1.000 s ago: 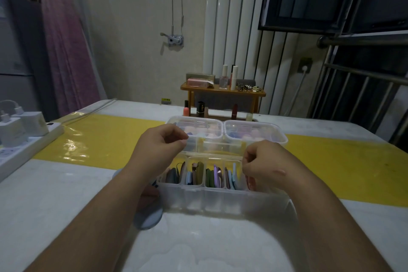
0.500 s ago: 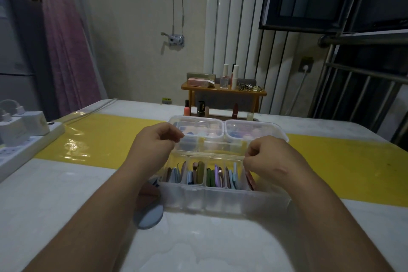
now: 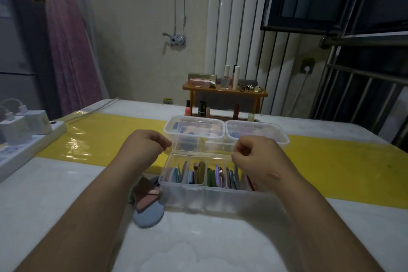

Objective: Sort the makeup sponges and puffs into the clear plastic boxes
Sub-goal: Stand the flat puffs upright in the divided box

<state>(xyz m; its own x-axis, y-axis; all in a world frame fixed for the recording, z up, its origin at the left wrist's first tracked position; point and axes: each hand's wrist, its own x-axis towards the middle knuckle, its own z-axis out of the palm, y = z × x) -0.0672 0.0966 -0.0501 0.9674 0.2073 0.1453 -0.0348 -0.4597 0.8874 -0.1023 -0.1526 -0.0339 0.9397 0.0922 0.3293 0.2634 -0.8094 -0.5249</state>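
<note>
Your left hand (image 3: pixel 146 149) and right hand (image 3: pixel 254 158) pinch opposite ends of the clear lid (image 3: pixel 198 146), likely to steady it; sorted puffs (image 3: pixel 199 174) stand on edge in the divided box (image 3: pixel 209 200); loose puffs (image 3: pixel 148 206) lie just beside it.

Dim, flat room light — probably from overhead. Glare streaks the yellow mat (image 3: pixel 77 148); the edges of my view bow outward, shadows faint and soft.

A room in a home: a pink cloth (image 3: pixel 70 51) hangs beside a grey fridge (image 3: pixel 19 62), a small wooden shelf (image 3: pixel 225 93) of cosmetics (image 3: pixel 235 77) stands at the table's (image 3: pixel 55 194) far edge, and chargers (image 3: pixel 33 121) fill a power strip (image 3: pixel 26 150) at its left edge.
</note>
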